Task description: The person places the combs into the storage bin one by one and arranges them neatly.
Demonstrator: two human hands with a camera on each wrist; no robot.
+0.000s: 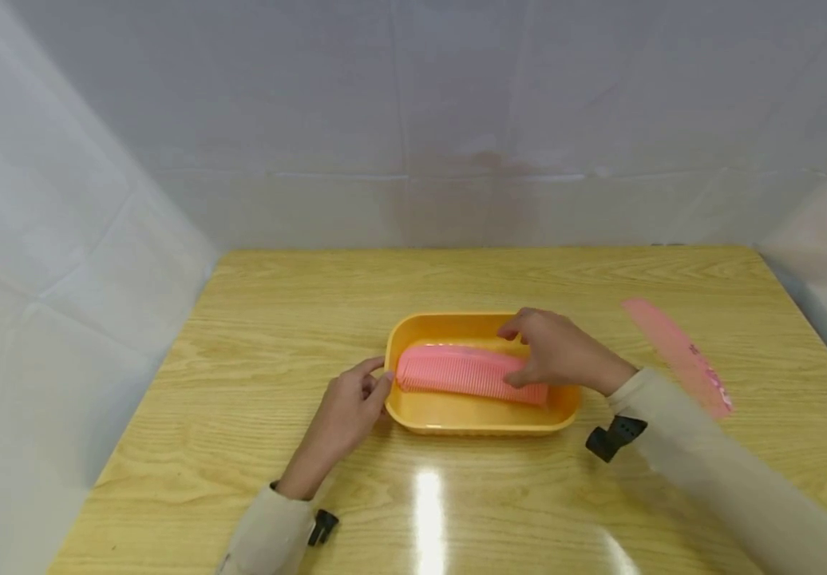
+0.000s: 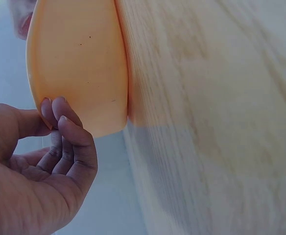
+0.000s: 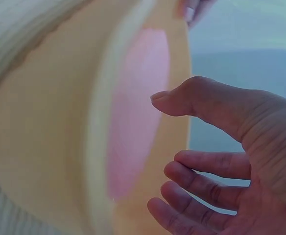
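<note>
A pink comb [image 1: 449, 372] lies lengthwise inside a yellow-orange plastic basin [image 1: 435, 414], its fine teeth toward the front. My left hand [image 1: 347, 406] pinches the basin's left rim; in the left wrist view its thumb is inside and the fingers bend against the outer wall [image 2: 84, 63]. Over the right end of the comb hovers my right hand [image 1: 560, 349], thumb and fingers spread apart. In the right wrist view, that hand [image 3: 275, 156] shows a gap between thumb and fingers with nothing held, and the comb [image 3: 138, 107] beyond the fingertips.
A second pink comb [image 1: 679, 351], see-through with dark print, lies slantwise on the wooden table [image 1: 270, 319] right of the basin, beside the right forearm. White sheeting [image 1: 313, 120] hangs behind the table and at both sides.
</note>
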